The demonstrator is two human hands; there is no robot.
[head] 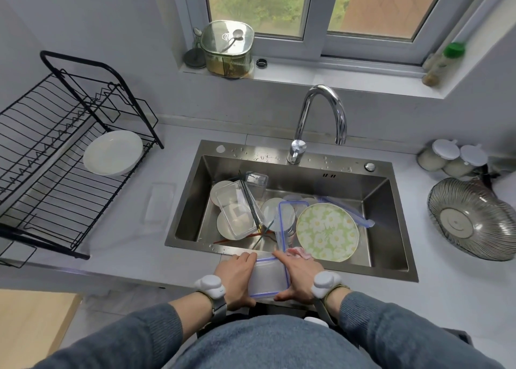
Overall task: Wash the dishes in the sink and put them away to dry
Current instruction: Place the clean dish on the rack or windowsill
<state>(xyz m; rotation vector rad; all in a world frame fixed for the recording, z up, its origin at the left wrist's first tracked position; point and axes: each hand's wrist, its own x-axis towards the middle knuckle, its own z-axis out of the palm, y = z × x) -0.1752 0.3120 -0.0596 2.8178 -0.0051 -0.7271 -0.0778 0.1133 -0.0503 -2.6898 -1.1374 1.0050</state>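
- Clear plastic container [268, 277], blue-rimmed, is being held over the sink's [396, 223] near edge; left hand [237, 278] and right hand [300, 276] are both gripping its sides, fingers curled round.
- Risk: wet plastic may be slipping, dropping onto the floral plate [327, 232].
- Rack [50, 167] is standing far left, carrying a white bowl [113, 153]; the worktop between is lying open.

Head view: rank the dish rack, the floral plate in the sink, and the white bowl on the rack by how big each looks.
1. dish rack, clearly largest.
2. floral plate and white bowl look about alike; the bowl is tilted and farther from the camera, so I won't rank them.
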